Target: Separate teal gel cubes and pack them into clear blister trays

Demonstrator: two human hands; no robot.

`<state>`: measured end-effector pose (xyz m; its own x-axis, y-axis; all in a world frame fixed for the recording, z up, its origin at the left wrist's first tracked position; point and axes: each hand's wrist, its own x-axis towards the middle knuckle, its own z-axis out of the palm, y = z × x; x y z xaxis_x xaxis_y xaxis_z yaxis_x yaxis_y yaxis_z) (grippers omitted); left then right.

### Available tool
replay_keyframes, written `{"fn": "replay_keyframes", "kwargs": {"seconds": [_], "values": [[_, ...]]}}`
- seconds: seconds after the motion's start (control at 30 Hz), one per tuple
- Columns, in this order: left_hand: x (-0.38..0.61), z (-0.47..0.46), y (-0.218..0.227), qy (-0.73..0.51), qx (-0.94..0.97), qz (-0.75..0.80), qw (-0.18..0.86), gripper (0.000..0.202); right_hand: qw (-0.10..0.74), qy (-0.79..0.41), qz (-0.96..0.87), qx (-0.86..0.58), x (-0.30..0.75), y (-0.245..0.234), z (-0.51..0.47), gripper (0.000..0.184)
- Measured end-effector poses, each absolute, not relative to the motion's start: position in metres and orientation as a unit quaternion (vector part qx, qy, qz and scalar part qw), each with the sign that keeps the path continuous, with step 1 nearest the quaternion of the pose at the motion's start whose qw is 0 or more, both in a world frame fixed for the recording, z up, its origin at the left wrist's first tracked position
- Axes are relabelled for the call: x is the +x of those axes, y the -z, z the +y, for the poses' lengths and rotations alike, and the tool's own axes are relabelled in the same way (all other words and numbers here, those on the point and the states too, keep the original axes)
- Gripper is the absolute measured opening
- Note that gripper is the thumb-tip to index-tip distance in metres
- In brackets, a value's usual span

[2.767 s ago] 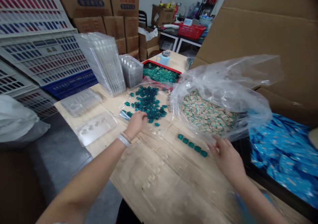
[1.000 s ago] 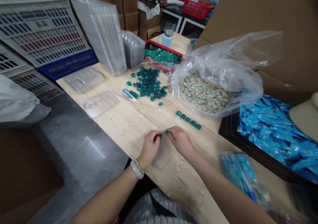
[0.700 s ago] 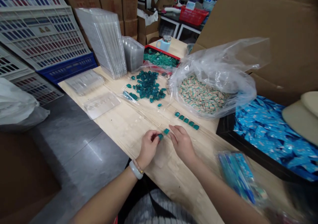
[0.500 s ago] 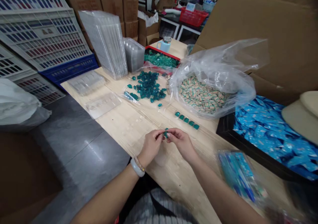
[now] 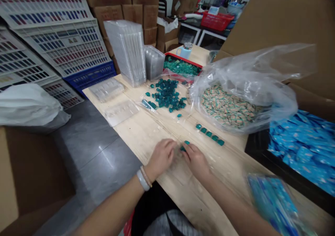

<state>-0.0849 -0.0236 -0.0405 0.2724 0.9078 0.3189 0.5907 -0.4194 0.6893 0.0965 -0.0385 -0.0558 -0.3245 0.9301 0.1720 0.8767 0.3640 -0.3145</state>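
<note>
Row of five green pieces (image 5: 208, 134) set out on worktop (image 5: 136, 133), one o'clock from right hand (image 5: 198, 160), whose grip pinches more pieces (image 5: 186, 142). Left hand (image 5: 160, 159) curled, blurred; can't tell contents. Loose heap (image 5: 167, 93), eleven o'clock, not yet lined up.

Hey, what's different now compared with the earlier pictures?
The left hand came back from the dark green pile, met the right hand nearer the person, then drew away, apparently letting go; small green pieces sit against the right hand. The row of five stayed put.
</note>
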Motion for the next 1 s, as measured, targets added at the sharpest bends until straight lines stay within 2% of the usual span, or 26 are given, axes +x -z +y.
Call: {"fn": "replay_keyframes", "kwargs": {"seconds": [0.1,0.2,0.27,0.33,0.43,0.53,0.63,0.73,0.87,1.0], "values": [[-0.127,0.042,0.019,-0.406,0.707,0.560,0.145,0.025,0.213,-0.088,-0.784,-0.576,0.098,0.041,-0.031,0.024],[-0.155,0.114,0.005,-0.281,0.713,0.634,0.104,0.026,0.257,-0.080,-0.795,-0.543,0.078,0.012,0.001,0.020],[-0.156,0.146,0.003,-0.164,0.721,0.666,0.104,0.030,0.280,-0.095,-0.810,-0.507,0.057,-0.006,0.029,0.019],[-0.146,0.163,0.007,-0.106,0.727,0.669,0.115,0.033,0.288,-0.124,-0.815,-0.487,0.039,-0.015,0.055,0.019],[-0.128,0.168,0.013,-0.106,0.746,0.643,0.139,0.030,0.310,-0.176,-0.789,-0.500,0.030,-0.007,0.082,0.020],[-0.115,0.163,0.013,-0.142,0.768,0.602,0.164,0.033,0.387,-0.271,-0.694,-0.544,0.036,0.013,0.102,0.025],[-0.102,0.153,0.010,-0.244,0.786,0.517,0.234,0.028,0.449,-0.446,-0.538,-0.557,0.046,0.025,0.118,0.025],[-0.089,0.139,0.009,-0.312,0.755,0.474,0.329,0.024,0.441,-0.587,-0.432,-0.524,0.056,0.022,0.125,0.021],[-0.079,0.126,0.012,-0.335,0.682,0.458,0.462,0.025,0.400,-0.686,-0.368,-0.484,0.068,0.013,0.120,0.021],[-0.078,0.114,0.008,-0.362,0.567,0.435,0.599,0.028,0.377,-0.727,-0.322,-0.475,0.080,0.006,0.108,0.019]]}}
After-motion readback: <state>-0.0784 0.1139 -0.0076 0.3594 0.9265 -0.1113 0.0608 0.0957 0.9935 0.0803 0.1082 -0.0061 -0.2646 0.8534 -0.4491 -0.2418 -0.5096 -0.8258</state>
